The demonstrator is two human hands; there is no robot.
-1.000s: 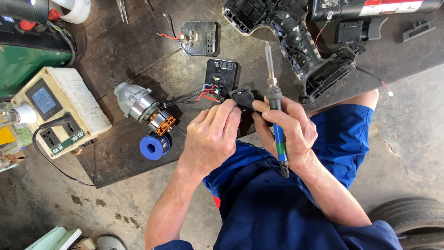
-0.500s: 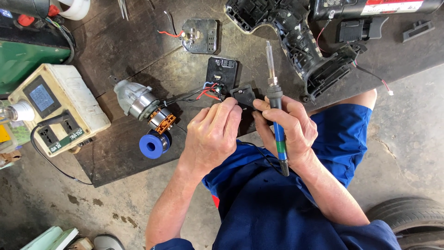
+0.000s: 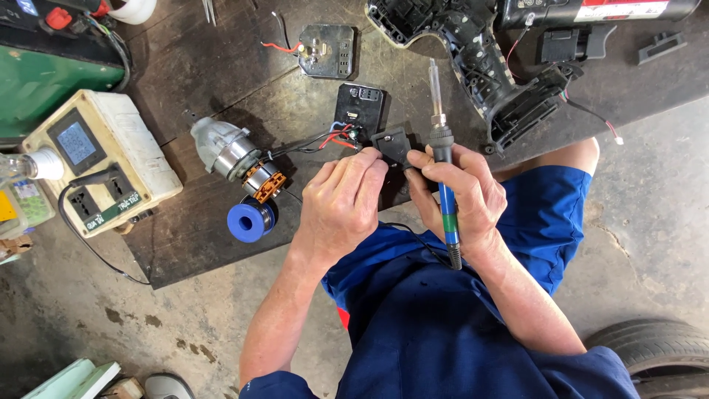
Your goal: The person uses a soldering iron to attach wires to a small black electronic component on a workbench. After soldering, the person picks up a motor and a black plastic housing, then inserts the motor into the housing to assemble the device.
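Observation:
My right hand (image 3: 461,193) grips a soldering iron (image 3: 441,151) with a blue and green handle, its metal tip pointing away from me. The same hand's fingers also touch a small black switch block (image 3: 391,144). My left hand (image 3: 342,207) pinches that block from the left, where red, black and blue wires (image 3: 325,140) run to it. The wires lead to a small silver motor with copper windings (image 3: 236,159) lying on the dark board (image 3: 207,81). A blue solder spool (image 3: 249,220) rests just below the motor.
An opened black power-tool housing (image 3: 502,66) lies at the top right. Two black circuit plates (image 3: 325,50) (image 3: 359,107) sit on the board. A cream power box with sockets and a screen (image 3: 100,159) stands at left. A tyre (image 3: 657,355) shows at bottom right.

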